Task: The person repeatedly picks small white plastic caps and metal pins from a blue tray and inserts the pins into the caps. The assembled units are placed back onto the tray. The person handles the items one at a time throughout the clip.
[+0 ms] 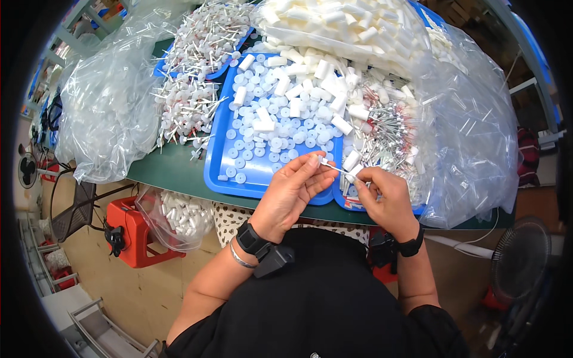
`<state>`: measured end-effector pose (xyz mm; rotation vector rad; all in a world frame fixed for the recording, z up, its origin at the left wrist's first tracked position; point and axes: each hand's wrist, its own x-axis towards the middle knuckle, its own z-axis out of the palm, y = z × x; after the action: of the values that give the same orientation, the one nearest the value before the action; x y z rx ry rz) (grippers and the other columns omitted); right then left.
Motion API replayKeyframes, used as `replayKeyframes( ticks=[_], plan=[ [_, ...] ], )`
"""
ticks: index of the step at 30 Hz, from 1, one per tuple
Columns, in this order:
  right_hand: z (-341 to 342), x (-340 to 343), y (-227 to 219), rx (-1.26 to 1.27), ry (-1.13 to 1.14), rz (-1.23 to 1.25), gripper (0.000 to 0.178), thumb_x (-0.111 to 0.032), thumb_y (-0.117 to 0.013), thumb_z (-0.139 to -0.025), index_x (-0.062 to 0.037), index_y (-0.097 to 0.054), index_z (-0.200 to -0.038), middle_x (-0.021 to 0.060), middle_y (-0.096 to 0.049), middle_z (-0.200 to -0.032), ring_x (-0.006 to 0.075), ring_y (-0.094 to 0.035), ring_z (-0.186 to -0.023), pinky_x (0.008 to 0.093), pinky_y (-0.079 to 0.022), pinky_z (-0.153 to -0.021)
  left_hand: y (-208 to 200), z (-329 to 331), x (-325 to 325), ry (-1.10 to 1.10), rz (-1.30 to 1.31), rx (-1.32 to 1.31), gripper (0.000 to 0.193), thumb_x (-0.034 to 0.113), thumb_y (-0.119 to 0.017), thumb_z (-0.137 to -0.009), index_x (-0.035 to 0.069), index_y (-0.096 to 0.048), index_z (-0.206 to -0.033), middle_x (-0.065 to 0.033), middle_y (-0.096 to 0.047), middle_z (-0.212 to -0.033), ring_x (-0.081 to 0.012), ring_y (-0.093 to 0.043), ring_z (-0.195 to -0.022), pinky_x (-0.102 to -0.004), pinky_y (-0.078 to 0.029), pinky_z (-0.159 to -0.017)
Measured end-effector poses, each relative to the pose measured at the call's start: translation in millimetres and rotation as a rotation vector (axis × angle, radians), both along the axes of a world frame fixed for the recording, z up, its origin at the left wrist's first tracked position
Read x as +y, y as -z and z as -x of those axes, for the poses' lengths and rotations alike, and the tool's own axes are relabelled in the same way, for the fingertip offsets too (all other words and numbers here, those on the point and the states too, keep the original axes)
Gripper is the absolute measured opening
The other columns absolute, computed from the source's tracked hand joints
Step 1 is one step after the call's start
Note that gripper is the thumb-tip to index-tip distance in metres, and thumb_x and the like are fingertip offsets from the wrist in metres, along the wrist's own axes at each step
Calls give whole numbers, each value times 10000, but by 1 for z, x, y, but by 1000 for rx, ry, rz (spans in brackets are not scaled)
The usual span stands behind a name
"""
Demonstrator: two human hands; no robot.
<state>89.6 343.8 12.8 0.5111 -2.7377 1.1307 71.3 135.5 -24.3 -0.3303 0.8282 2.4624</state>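
Over the front edge of a blue tray (216, 169), my left hand (293, 190) pinches the left end of a thin pale rod (338, 170), where a small white piece shows at the fingertips. At the rod's other end, the fingers of my right hand (385, 194) are closed on it. The tray holds translucent round discs (275, 142) with center holes, and white cylinders (342, 124) lie among them. Beside my right hand are many thin metal pins with reddish ends (385, 128). Both wrists wear black bands with dark boxes.
A heap of pins with discs on them (190, 110) lies left of the tray. Clear plastic bags (110, 110) bulge on both sides, and a bag of white cylinders (358, 27) lies at the back. Below stand a red stool (128, 230) and a fan (520, 258).
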Motion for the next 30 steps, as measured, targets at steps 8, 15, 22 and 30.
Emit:
replayKeyframes(
  ticks=[8,15,22,30],
  plan=[
    [0,-1,2,39,2,-3,88,-30,-682,-801,-56,-610,-842,36,-612,-686,174,-525,-483,317,-425,-510,0,-1,-1,-27,18,-17,301,181,-579,-979,-21,-563,-1201,-164,-649,-1093,-221,-660,-1010,-299,-557,-885],
    [3,-6,1,181,-69,-27,54,-44,-653,-861,-19,-617,-891,62,-617,-706,157,-542,-505,292,-437,-520,2,-5,3,54,62,14,323,171,-572,-982,-20,-555,-1241,-141,-656,-1098,-194,-663,-1002,-294,-550,-889],
    [3,-9,4,-873,-15,679,218,-172,-498,-1016,20,-600,-1035,61,-646,-760,84,-591,-595,229,-479,-559,-5,-11,1,158,148,71,338,183,-580,-981,0,-573,-1265,-70,-663,-1062,-130,-652,-915,-248,-530,-783],
    [4,0,-5,-366,96,372,210,-137,-530,-991,20,-614,-1102,95,-688,-846,116,-625,-644,262,-504,-610,-10,38,-65,-319,122,210,239,198,-621,-955,31,-643,-1125,-20,-665,-950,-88,-607,-802,-222,-492,-704]
  ],
)
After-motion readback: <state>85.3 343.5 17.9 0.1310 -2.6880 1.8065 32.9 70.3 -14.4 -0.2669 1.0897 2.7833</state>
